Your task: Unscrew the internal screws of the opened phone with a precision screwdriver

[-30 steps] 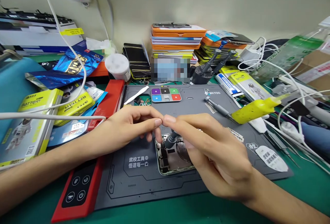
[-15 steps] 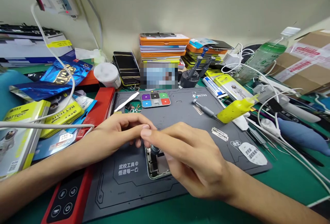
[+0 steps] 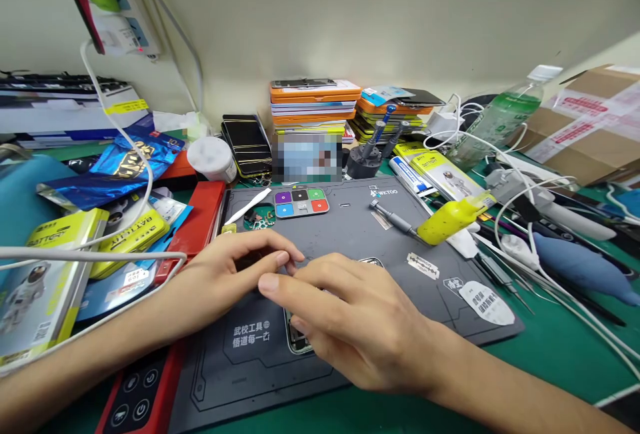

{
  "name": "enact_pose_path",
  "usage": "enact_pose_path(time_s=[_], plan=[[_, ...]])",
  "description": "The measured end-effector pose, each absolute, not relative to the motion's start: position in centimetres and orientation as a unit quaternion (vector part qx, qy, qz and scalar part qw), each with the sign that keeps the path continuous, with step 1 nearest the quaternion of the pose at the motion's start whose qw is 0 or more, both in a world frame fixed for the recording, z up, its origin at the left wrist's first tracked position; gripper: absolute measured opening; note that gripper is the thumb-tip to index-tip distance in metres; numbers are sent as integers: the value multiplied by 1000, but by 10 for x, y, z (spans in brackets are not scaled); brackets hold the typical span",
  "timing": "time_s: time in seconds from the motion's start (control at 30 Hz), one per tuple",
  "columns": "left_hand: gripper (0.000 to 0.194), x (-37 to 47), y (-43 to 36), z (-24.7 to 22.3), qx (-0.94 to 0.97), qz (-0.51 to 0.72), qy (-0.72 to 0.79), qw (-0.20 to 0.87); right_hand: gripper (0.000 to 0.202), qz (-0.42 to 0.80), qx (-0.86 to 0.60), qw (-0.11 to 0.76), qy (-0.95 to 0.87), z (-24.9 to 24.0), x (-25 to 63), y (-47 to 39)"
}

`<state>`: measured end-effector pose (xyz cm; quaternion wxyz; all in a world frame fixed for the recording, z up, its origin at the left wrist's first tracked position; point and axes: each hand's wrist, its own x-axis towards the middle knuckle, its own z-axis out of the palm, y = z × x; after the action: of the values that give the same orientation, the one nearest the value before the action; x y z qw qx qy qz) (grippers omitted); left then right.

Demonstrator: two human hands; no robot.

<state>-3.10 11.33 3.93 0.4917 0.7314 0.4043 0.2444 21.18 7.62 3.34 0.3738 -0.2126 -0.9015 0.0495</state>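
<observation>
My left hand (image 3: 250, 264) hangs over the dark grey work mat (image 3: 270, 381), its fingers curled and the thumb tip close to the index finger. Right beside it is my right hand (image 3: 355, 321), with bent fingers and the thumb reaching toward the left hand's fingertips. What either hand holds, if anything, is hidden behind the fingers. Beneath them lies an opened phone (image 3: 299, 343) with its inner parts showing; my right hand covers most of it. A coloured sorting pad (image 3: 302, 205) lies farther back, near a white pry stick (image 3: 249, 209) and a small green circuit board (image 3: 261, 218).
On the mat's right are a grey screwdriver (image 3: 395, 219), a yellow squeeze bottle (image 3: 447, 222) and a razor blade (image 3: 423, 265). A red device with touch buttons (image 3: 165, 347) borders the left side. White cables (image 3: 150, 256) cross at left. Stacked boxes (image 3: 315, 111) stand behind.
The view has shifted slightly. My right hand has come lower over the phone and hides more of it. A dark round part seen under its fingers before is now out of sight.
</observation>
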Motion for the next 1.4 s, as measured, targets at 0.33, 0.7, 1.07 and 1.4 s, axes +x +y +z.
enact_pose_path(time_s=[0.33,0.7,1.07,1.4], plan=[[36,-25,96,24,911,186,323,177,50,126,-235,401,-876,29,211,75],[79,-14,91,27,959,103,229,132,65,-23,-570,269,-776,65,256,116],[85,-11,88,22,945,121,279,124,28,-84,-602,5,-794,55,273,126],[74,-13,87,16,937,147,301,94,14,-119,-694,-36,-709,51,274,131]])
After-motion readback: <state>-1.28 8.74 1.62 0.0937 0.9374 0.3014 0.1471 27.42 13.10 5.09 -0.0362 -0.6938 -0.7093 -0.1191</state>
